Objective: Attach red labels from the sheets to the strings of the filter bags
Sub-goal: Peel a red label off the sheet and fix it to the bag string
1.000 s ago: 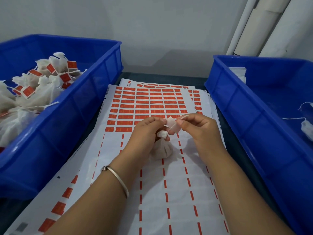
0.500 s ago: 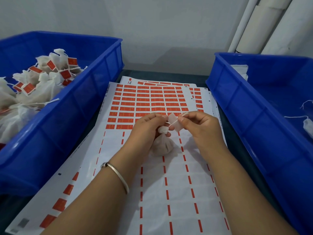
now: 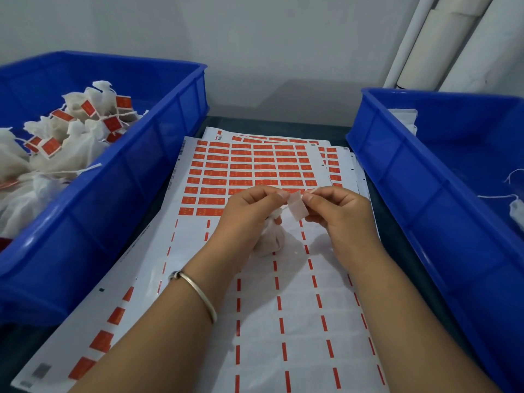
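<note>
A white filter bag point(image 3: 271, 240) hangs under my left hand point(image 3: 249, 215), just above the label sheet point(image 3: 255, 171). My left fingertips pinch one edge of a small label point(image 3: 297, 207) whose pale back faces me. My right hand point(image 3: 337, 214) pinches the label's other edge together with the bag's thin string. The sheet's far half carries rows of red labels; its near half point(image 3: 283, 321) shows only peeled white backing with red strips.
A blue bin point(image 3: 119, 199) on the left holds several filter bags with red labels point(image 3: 85, 109) attached. On the right stands another blue bin point(image 3: 442, 199) with unlabelled bags and loose strings point(image 3: 516, 211). White pipes point(image 3: 442, 43) rise at the back right.
Both hands stay together over the sheet. The label has turned between the fingertips and hangs lower and flatter, its pale side more exposed. The bag stays under my left hand.
</note>
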`<state>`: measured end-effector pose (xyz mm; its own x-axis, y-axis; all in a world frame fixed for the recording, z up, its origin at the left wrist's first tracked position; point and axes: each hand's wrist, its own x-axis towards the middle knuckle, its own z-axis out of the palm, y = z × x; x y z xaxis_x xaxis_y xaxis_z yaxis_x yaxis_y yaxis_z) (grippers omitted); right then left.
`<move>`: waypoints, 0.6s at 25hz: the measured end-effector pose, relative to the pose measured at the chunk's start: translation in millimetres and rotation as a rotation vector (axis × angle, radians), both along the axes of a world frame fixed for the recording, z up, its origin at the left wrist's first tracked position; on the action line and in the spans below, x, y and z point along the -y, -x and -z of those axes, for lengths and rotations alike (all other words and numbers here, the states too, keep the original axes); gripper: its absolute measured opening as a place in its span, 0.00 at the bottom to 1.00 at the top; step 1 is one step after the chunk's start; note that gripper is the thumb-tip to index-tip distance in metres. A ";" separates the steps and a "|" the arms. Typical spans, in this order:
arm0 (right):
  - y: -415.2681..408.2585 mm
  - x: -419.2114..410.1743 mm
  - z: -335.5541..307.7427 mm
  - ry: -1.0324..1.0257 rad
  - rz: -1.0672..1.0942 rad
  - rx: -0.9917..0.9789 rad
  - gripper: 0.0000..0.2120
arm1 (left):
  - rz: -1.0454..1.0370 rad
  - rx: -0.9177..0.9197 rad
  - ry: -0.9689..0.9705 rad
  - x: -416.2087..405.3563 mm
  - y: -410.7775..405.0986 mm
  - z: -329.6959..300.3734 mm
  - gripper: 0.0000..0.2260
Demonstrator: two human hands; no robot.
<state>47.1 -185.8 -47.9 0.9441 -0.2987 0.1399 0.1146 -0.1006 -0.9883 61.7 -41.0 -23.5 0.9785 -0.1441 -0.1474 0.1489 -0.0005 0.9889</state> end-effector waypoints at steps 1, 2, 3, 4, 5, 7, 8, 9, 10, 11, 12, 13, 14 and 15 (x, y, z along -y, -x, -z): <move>-0.1 0.0 0.1 -0.022 0.001 -0.005 0.05 | 0.012 0.008 -0.003 0.3 0.1 0.1 0.10; -0.2 0.0 0.1 -0.040 0.001 -0.010 0.05 | 0.023 0.016 -0.010 0.5 0.4 0.3 0.09; -0.4 0.3 -0.1 -0.060 0.004 -0.016 0.05 | 0.035 0.025 -0.019 0.6 0.6 0.4 0.08; -0.7 0.7 -0.3 -0.081 0.006 -0.021 0.05 | 0.050 0.036 -0.027 0.5 0.8 0.7 0.08; -1.0 1.0 -0.6 -0.100 0.005 -0.026 0.05 | 0.068 0.048 -0.037 0.4 0.9 0.9 0.08; -1.2 1.6 -0.7 -0.118 0.000 -0.036 0.05 | 0.101 0.081 -0.078 -0.2 1.1 2.0 0.09; -1.3 1.7 -0.7 -0.122 -0.002 -0.039 0.05 | 0.114 0.100 -0.100 -0.4 1.1 2.5 0.09; -1.3 1.9 -0.6 -0.126 -0.005 -0.041 0.06 | 0.124 0.117 -0.111 -0.4 1.1 3.0 0.10; -1.5 2.0 -0.6 -0.132 -0.007 -0.042 0.07 | 0.130 0.128 -0.110 -0.1 1.1 3.6 0.11; -1.6 2.0 -0.9 -0.136 -0.008 -0.045 0.07 | 0.133 0.136 -0.106 0.2 0.8 4.0 0.12; -1.7 1.9 -0.8 -0.138 -0.008 -0.046 0.07 | 0.136 0.144 -0.106 0.5 0.5 4.7 0.13; -2.0 2.0 -0.5 -0.138 -0.006 -0.047 0.06 | 0.138 0.154 -0.113 0.7 0.1 5.2 0.13; -2.3 2.3 -0.2 -0.137 -0.002 -0.048 0.05 | 0.139 0.165 -0.127 0.8 -0.2 6.0 0.13; -2.3 2.2 -0.3 -0.139 0.000 -0.050 0.04 | 0.138 0.175 -0.140 0.7 -0.5 6.6 0.13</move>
<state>49.3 -188.0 -47.6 0.9489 -0.3116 0.0498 0.0645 0.0373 -0.9972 62.2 -41.7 -30.1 0.9632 -0.2686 -0.0055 -0.0355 -0.1474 0.9884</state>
